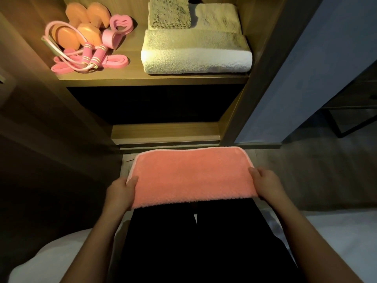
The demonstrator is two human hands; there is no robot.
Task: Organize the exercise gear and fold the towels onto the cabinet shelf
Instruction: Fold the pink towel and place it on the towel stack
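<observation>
Dark trousers (204,252) fill the foreground. The person sits on the edge of a white bed (336,242), facing an open wooden cabinet (257,78). On the right half of its lit shelf (132,79) lies a big white towel (195,56), folded. Behind it are two smaller beige towels (169,15), one resting on the other.

The pink towel (191,176), the piece now being worked, is off the shelf. It is held out flat over the knees as a long band, pale-trimmed edge away from the body. It looks folded once lengthwise, so the step in hand is judged to be the towel fold, partway through.

The exercise gear is grouped on the shelf's left half: orange rounded pieces (89,35), flat pink bands (116,62), a skipping rope (91,57) with pink handles, and a pink heart-shaped loop (121,23).

The left grip (120,193) pinches the towel's left end and the right grip (267,184) its right end, thumbs on top and fingers tucked beneath.

The next move likely calls for bringing the two ends together with the trimmed edges lined up. The bundle then has to be lifted to the shelf, probably onto the white towel, since little bare board shows between the towels and the gear.
</observation>
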